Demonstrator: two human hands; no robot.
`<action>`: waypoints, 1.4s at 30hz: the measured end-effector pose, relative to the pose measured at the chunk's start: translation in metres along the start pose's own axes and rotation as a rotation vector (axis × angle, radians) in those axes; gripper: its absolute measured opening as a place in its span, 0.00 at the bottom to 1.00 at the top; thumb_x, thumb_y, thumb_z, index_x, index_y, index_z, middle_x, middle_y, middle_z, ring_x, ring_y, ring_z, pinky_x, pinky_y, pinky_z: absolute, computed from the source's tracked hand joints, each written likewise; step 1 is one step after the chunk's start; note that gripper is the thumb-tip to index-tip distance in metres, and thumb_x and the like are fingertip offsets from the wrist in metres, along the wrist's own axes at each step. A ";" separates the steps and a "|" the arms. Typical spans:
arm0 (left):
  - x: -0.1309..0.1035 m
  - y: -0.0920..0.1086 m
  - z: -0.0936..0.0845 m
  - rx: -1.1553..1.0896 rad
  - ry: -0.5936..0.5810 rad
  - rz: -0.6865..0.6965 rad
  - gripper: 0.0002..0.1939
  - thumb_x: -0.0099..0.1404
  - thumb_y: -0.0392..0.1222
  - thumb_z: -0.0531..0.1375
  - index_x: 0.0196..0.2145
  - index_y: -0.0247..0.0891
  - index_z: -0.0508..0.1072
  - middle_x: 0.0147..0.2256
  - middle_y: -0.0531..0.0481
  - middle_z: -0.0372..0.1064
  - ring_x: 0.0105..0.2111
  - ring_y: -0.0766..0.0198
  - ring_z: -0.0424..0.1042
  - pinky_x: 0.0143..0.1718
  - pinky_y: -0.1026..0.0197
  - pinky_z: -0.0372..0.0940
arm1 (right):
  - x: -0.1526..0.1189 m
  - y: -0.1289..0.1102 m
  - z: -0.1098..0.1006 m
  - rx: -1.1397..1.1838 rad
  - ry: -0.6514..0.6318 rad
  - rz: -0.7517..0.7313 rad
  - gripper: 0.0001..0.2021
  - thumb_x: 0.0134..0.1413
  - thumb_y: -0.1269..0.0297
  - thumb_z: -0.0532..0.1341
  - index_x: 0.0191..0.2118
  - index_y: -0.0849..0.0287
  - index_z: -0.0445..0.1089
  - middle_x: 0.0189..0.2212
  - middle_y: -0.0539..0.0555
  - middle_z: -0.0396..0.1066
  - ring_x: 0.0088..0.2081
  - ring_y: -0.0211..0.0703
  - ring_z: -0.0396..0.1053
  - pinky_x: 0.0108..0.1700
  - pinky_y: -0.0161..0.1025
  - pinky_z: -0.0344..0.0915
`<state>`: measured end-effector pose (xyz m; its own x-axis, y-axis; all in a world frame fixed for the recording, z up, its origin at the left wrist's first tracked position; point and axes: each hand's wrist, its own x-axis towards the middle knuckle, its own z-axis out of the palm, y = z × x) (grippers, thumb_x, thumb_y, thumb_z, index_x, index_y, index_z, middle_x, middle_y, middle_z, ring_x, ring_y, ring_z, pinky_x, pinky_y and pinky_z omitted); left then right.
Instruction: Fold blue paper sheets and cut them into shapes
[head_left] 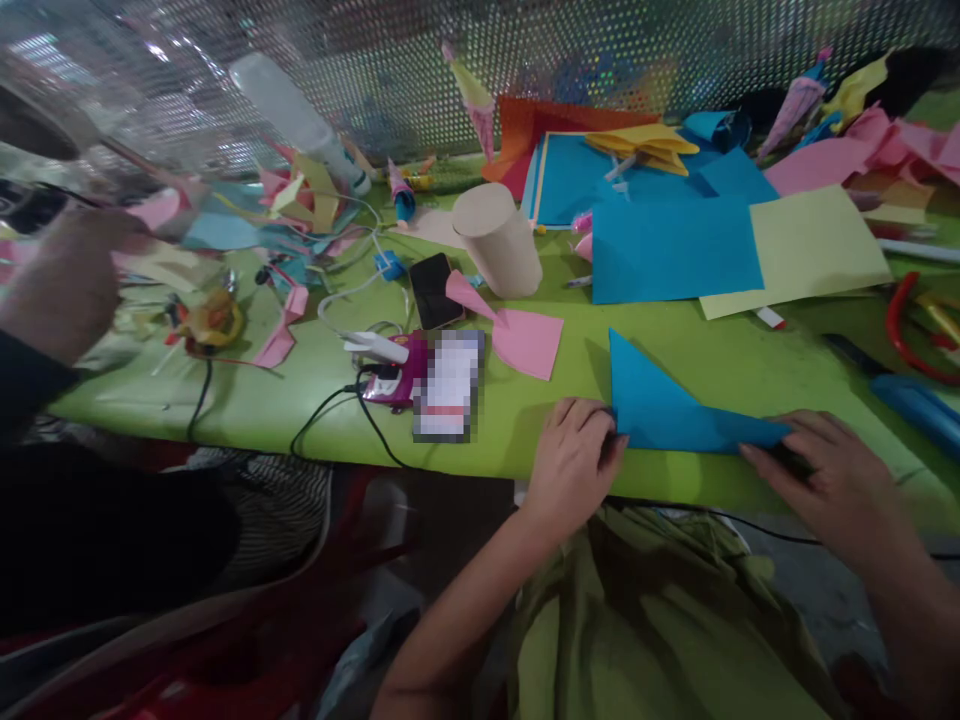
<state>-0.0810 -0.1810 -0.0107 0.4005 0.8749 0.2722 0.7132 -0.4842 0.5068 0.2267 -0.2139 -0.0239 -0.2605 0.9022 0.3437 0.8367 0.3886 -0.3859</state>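
Note:
A blue sheet of paper (pixel 660 402), folded into a pointed shape, rests at the front edge of the green table. At its lower left corner my left hand (pixel 574 455) pinches the paper between thumb and curled fingers. My right hand (pixel 832 475) grips the narrow right end, the thumb below and the fingers above. Just behind lie a flat blue sheet (pixel 675 250) and a pale yellow sheet (pixel 821 240) partly under it. A pink paper piece (pixel 529 342) lies to the left of my hands.
A phone (pixel 450 385) lies beside a purple power strip (pixel 401 375) with cables. Behind them are a dark phone (pixel 436 290) and a beige paper cylinder (pixel 497 240). Scissors (pixel 911 325) and a blue cutter (pixel 919 405) lie right. Another person's hand (pixel 67 280) is at left.

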 end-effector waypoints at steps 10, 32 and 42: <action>0.004 0.007 0.005 0.134 0.012 -0.026 0.08 0.72 0.36 0.60 0.34 0.42 0.65 0.38 0.47 0.68 0.43 0.53 0.65 0.44 0.51 0.65 | 0.005 -0.006 0.006 -0.114 -0.044 0.060 0.19 0.72 0.48 0.56 0.30 0.51 0.55 0.28 0.52 0.61 0.33 0.49 0.59 0.37 0.45 0.54; -0.009 0.010 0.017 0.204 -0.051 0.242 0.15 0.77 0.32 0.54 0.56 0.40 0.73 0.52 0.44 0.75 0.50 0.57 0.72 0.52 0.54 0.70 | 0.005 -0.008 0.009 -0.003 -0.031 0.307 0.17 0.63 0.49 0.62 0.49 0.54 0.67 0.32 0.56 0.72 0.35 0.54 0.71 0.37 0.49 0.65; -0.024 0.020 0.017 0.326 -0.147 0.305 0.28 0.77 0.57 0.57 0.70 0.50 0.66 0.63 0.41 0.68 0.61 0.49 0.67 0.65 0.46 0.63 | 0.007 -0.011 0.009 0.029 -0.040 0.281 0.23 0.65 0.52 0.62 0.60 0.56 0.66 0.29 0.51 0.66 0.34 0.51 0.68 0.40 0.48 0.66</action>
<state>-0.0668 -0.2113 -0.0207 0.6807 0.6928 0.2381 0.6839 -0.7175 0.1322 0.2115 -0.2106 -0.0248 -0.0398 0.9818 0.1859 0.8646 0.1271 -0.4862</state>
